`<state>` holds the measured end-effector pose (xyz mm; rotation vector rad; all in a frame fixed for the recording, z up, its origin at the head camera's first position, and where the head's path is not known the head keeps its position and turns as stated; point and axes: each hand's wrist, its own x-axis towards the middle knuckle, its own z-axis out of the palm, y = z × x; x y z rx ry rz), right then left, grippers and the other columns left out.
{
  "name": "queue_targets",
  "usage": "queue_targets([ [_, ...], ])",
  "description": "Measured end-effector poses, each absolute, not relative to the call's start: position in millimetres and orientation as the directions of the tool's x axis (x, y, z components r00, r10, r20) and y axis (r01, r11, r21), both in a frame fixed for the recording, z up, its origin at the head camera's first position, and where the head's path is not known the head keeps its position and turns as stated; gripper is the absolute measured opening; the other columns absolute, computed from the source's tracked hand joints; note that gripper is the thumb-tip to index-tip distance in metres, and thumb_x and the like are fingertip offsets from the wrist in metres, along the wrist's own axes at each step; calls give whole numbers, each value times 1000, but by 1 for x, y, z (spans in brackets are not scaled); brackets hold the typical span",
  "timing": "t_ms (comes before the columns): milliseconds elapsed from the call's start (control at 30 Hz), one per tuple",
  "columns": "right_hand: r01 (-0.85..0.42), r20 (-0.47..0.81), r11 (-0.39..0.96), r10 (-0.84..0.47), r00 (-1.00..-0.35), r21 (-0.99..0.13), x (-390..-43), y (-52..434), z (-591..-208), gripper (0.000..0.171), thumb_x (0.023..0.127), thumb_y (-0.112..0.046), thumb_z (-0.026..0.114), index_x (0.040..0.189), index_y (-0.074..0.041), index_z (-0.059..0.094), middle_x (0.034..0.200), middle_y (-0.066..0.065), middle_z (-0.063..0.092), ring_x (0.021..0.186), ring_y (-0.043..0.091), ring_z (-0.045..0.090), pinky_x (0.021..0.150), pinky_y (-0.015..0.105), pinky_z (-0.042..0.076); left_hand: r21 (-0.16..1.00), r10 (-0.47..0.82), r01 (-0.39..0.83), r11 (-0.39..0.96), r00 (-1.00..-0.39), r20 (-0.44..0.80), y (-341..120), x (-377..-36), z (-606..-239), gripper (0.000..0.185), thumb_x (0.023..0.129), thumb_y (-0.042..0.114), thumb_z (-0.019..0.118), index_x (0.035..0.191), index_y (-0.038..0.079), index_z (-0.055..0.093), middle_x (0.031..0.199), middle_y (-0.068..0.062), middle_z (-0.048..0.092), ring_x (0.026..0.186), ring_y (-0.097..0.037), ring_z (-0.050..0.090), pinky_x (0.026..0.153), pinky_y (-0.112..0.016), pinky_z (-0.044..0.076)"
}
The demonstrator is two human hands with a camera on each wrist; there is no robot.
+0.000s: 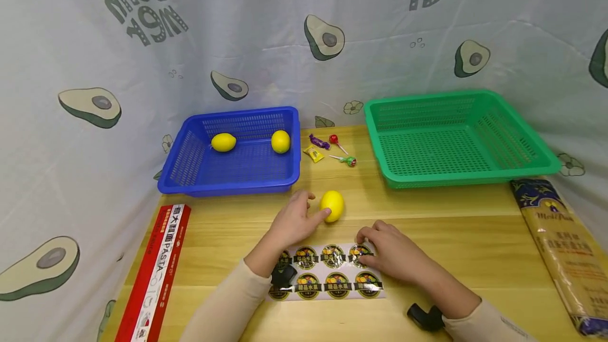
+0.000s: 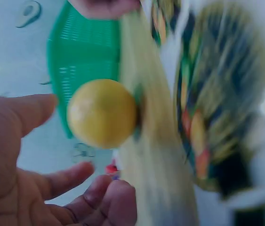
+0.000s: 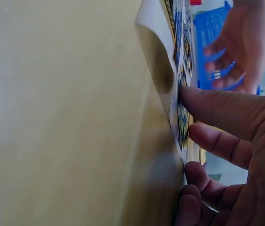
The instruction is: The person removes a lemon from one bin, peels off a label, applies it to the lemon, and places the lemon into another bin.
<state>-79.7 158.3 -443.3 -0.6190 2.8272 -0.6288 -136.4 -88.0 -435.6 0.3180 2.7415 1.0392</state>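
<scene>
A yellow lemon (image 1: 332, 206) stands on the wooden table, its blurred end facing the left wrist view. Beside it is my left hand (image 1: 295, 219), its thumb overlapping the lemon in the head view; in the left wrist view the spread thumb and fingers are apart from the fruit. A white sheet of round fruit-label stickers (image 1: 326, 271) lies in front of me. At its upper right corner, my right hand (image 1: 396, 251) rests its thumb and index fingertips on a sticker (image 3: 184, 113), a gap between them. The sheet's near edge lifts off the table in the right wrist view.
Two lemons lie in the blue basket (image 1: 237, 190) at back left. A green basket (image 1: 475, 177) stands at back right. Several wrapped candies (image 1: 319, 142) lie between them. A red pasta box (image 1: 154, 273) and a brown pasta bag (image 1: 562, 252) flank the table.
</scene>
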Motion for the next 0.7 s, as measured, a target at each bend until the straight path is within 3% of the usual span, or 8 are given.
queue_targets([
  [167, -351, -82, 829, -425, -902, -434, -86, 154, -443, 28, 81, -34, 86, 100, -22, 67, 95, -3, 58, 84, 13, 50, 76, 36, 46, 561, 438, 306, 769, -892, -114, -95, -105, -428, 40, 89, 45, 76, 111, 13, 67, 95, -2, 63, 81, -12, 57, 72, -28, 48],
  [333, -350, -91, 826, -429, -899, -441, -90, 150, -441, 28, 81, -34, 86, 99, -22, 67, 95, -4, 59, 85, 13, 51, 78, 37, 47, 496, 602, 455, 739, -777, -184, -86, -94, -437, 48, 82, 46, 83, 118, 19, 66, 94, 6, 59, 78, -4, 52, 71, -21, 46],
  [500, -291, -134, 830, -396, -909, -477, -93, 148, -441, 18, 86, -27, 82, 95, -22, 69, 91, -5, 58, 83, 12, 48, 77, 34, 45, 448, 582, 456, 769, -790, -195, -82, -93, -448, 54, 78, 47, 87, 121, 21, 66, 89, 9, 55, 74, -4, 49, 68, -20, 43],
  [700, -260, -150, 836, -372, -916, -484, -94, 149, -442, 12, 88, -24, 79, 90, -22, 67, 84, -5, 55, 79, 12, 45, 73, 31, 40, 514, 582, 420, 748, -787, -205, -82, -95, -451, 55, 77, 46, 88, 122, 23, 65, 87, 8, 55, 72, -4, 49, 65, -20, 42],
])
